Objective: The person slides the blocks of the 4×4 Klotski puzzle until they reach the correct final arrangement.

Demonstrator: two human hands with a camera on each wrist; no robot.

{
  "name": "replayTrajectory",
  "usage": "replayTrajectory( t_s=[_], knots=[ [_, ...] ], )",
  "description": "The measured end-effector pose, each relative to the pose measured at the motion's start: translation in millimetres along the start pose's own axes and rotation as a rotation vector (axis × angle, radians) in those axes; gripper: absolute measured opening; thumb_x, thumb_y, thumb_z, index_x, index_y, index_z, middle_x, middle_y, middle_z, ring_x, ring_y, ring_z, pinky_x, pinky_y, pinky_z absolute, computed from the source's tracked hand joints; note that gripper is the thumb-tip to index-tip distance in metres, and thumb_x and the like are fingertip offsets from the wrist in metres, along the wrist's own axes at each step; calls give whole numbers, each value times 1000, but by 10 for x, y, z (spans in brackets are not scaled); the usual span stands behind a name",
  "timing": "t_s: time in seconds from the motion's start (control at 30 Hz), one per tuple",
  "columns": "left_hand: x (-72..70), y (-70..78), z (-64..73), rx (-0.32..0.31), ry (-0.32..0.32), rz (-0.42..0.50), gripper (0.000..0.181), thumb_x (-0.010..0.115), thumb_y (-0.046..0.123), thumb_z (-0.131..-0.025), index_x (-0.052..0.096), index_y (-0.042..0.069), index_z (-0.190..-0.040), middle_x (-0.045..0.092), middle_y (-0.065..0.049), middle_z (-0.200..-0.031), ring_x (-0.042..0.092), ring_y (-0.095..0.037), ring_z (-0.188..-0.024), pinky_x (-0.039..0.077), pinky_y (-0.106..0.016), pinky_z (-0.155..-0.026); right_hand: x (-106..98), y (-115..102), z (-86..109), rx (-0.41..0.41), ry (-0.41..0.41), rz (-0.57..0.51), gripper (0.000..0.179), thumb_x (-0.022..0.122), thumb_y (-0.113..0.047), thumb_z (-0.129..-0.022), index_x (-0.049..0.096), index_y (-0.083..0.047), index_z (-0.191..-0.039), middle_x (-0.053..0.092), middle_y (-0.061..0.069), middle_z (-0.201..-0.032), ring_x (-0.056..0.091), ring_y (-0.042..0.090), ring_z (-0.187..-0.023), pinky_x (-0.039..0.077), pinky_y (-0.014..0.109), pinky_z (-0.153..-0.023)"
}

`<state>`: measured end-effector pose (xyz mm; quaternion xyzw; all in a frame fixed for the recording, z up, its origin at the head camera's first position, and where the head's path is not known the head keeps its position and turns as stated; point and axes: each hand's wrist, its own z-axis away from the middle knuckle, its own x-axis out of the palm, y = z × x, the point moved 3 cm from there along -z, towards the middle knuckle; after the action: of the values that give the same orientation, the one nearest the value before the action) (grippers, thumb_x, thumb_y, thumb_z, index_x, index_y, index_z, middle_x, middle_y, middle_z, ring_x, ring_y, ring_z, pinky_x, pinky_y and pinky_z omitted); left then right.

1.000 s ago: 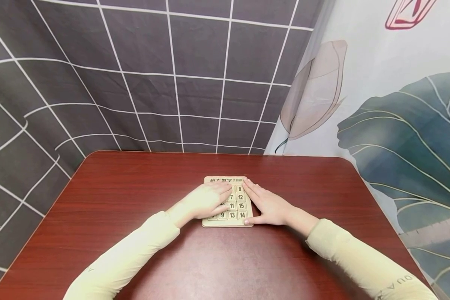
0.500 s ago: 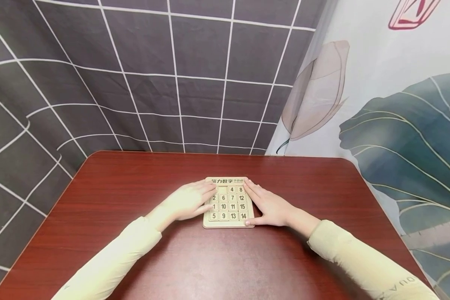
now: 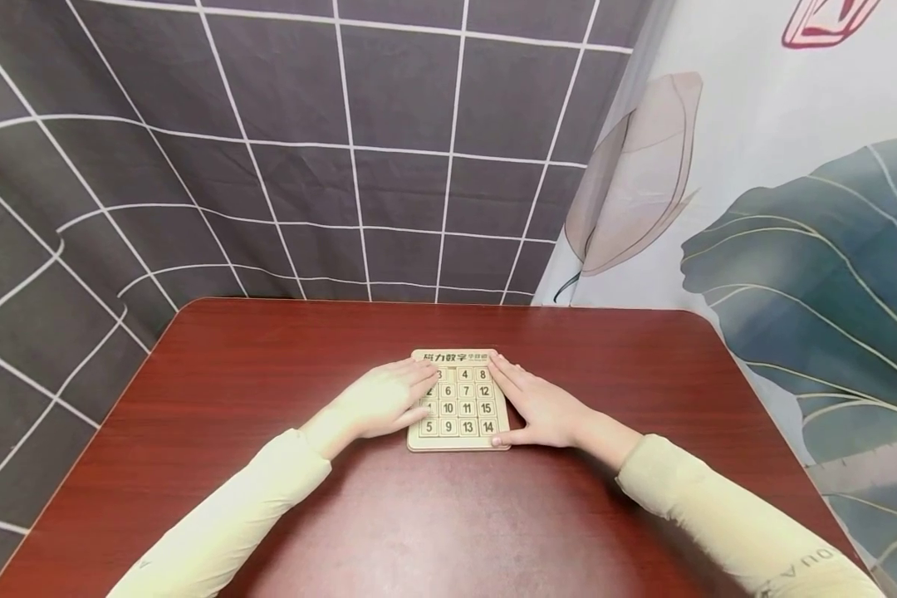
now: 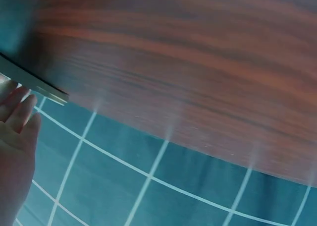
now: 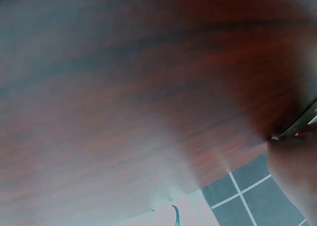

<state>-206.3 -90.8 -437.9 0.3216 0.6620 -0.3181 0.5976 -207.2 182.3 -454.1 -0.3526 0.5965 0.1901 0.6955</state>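
Observation:
A pale wooden number slide puzzle (image 3: 456, 443) lies flat on the table, its numbered tiles in rows below a printed heading. My left hand (image 3: 381, 401) reaches over its left side, fingers extended on the upper-left tiles. Partly under those fingertips is the 3 tile (image 3: 440, 374), with a narrow gap between it and the 4 tile (image 3: 464, 374). Along the right edge rests my right hand (image 3: 544, 411), straight fingers at the top corner and thumb at the bottom corner. The left wrist view catches the left fingers (image 4: 21, 114) beside the board's edge; the right wrist view shows little of the right hand (image 5: 297, 166).
The puzzle sits on a reddish-brown wooden table (image 3: 284, 349) with rounded back corners. Behind it hangs a dark grey curtain (image 3: 284, 183) with a white grid. A white curtain with a leaf print (image 3: 807, 274) hangs at the right.
My left hand first drew back leftward, uncovering the tiles and a top-row gap. Since then its fingertips have shifted slightly right and the 3 tile has slid into that gap partway. My right hand stays put.

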Motion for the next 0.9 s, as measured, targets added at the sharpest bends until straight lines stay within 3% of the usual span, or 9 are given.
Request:
replayTrajectory(
  t_s=[0.13, 0.27, 0.67, 0.9],
  knots=[
    [29, 39, -98, 1, -23, 3, 59, 57, 40, -107, 58, 0, -150, 58, -16, -157, 54, -29, -149, 42, -43, -128, 1, 14, 4, -2, 4, 0, 113, 74, -61, -91, 22, 7, -166, 14, 23, -178, 24, 39, -164, 31, 55, -132],
    [39, 51, -110, 11, -34, -15, 59, 55, 41, -108, 57, 1, -151, 57, -15, -158, 53, -28, -149, 41, -42, -128, 30, 33, 2, -2, -1, -3, 115, 74, -62, -91, 20, 5, -167, 11, 21, -178, 24, 38, -164, 31, 54, -132],
    [-27, 83, 254, 66, 36, -92, 57, 63, 40, -103, 63, 0, -144, 64, -15, -150, 60, -29, -143, 45, -42, -125, 4, 30, -3, -8, 4, 13, 115, 73, -63, -91, 20, 6, -166, 12, 22, -178, 23, 38, -164, 31, 54, -132],
    [-21, 107, 286, 54, 43, -111, 57, 64, 41, -103, 65, -1, -143, 65, -16, -149, 61, -29, -142, 46, -43, -124, 32, 42, -12, -3, -5, 15, 116, 72, -64, -91, 18, 5, -167, 10, 21, -178, 22, 37, -164, 30, 54, -133]
  ],
)
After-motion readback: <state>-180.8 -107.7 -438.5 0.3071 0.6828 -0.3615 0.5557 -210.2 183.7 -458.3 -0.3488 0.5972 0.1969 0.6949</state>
